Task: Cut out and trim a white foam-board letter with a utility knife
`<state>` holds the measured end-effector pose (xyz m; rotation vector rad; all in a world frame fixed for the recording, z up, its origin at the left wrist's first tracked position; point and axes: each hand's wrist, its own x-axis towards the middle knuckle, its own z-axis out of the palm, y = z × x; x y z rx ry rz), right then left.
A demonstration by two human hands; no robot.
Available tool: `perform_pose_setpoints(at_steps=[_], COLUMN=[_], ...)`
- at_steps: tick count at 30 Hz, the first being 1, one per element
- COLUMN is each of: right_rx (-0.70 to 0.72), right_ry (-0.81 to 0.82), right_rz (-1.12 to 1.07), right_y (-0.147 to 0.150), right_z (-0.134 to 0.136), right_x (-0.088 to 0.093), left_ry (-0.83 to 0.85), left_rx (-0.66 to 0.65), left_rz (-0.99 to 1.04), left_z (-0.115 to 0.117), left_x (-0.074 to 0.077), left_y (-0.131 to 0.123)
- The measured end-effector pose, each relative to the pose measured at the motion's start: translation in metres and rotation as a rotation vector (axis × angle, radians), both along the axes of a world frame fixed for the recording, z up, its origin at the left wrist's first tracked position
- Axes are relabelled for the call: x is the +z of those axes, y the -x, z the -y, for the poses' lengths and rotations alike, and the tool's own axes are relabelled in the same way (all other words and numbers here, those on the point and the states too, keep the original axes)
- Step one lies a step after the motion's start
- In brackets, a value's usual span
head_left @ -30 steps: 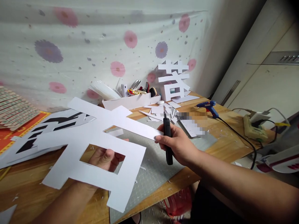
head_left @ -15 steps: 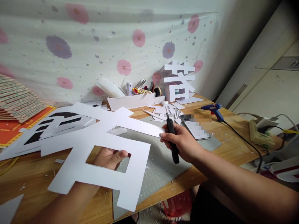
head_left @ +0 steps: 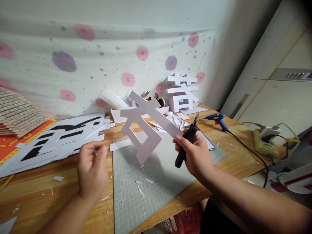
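The right hand [head_left: 195, 152] is closed around a black knife [head_left: 186, 143], blade tip pointing up and away, and the same hand's fingertips pinch the end of one arm of a white cutout [head_left: 146, 125]. The cutout hangs in the air off that hand, tilted on edge, above the grey mat [head_left: 151, 182], w/ its square window showing near the middle.

The left hand [head_left: 92, 165] holds nothing: it hovers over the table [head_left: 36, 201] just left of the mat, fingers loosely curled, back toward the camera, apart from the cutout. A small white strip [head_left: 119, 144] lies just beyond it, at the mat's far-left corner.

Further left of that hand lie black-and-white sheets [head_left: 53, 139]. Behind the cutout is a white tray [head_left: 117, 113] of tools, and to its right a standing white character [head_left: 182, 92]. Beyond the right hand, a blue glue gun [head_left: 216, 118] rests on the table, its black cord running toward a power strip [head_left: 265, 138]. White paper scraps [head_left: 141, 191] dot the mat btw. the hands.
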<state>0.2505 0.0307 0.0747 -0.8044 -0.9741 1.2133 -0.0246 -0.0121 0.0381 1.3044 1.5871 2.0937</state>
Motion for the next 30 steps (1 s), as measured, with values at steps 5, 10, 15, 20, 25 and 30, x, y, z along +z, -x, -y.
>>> perform_pose_setpoints(at_steps=[5, 10, 15, 20, 25, 30], right_rx=[-0.014, 0.110, 0.350, 0.310, 0.632, 0.788], right_ry=[-0.122, -0.164, -0.216, -0.209, -0.166, -0.291], right_rz=[0.126, 0.211, 0.167, 0.196, 0.631, 0.726], right_y=[0.012, 0.023, 0.018, -0.010, -0.032, -0.025], right_z=[0.020, 0.039, 0.032, -0.010, -0.028, -0.021], right_x=[-0.001, 0.001, -0.009, -0.018, -0.013, -0.007], left_ry=[0.001, 0.076, 0.055, -0.024, -0.173, -0.224], left_rx=[-0.123, 0.004, -0.107, -0.088, -0.074, -0.165], left_rz=[-0.718, -0.962, -0.732, -0.697, -0.960, -0.997], left_z=[0.014, 0.015, 0.022, 0.028, 0.033, 0.033], left_x=[-0.007, -0.016, -0.020, -0.019, -0.001, 0.004], left_y=[-0.025, -0.039, -0.039, -0.029, -0.026, -0.030])
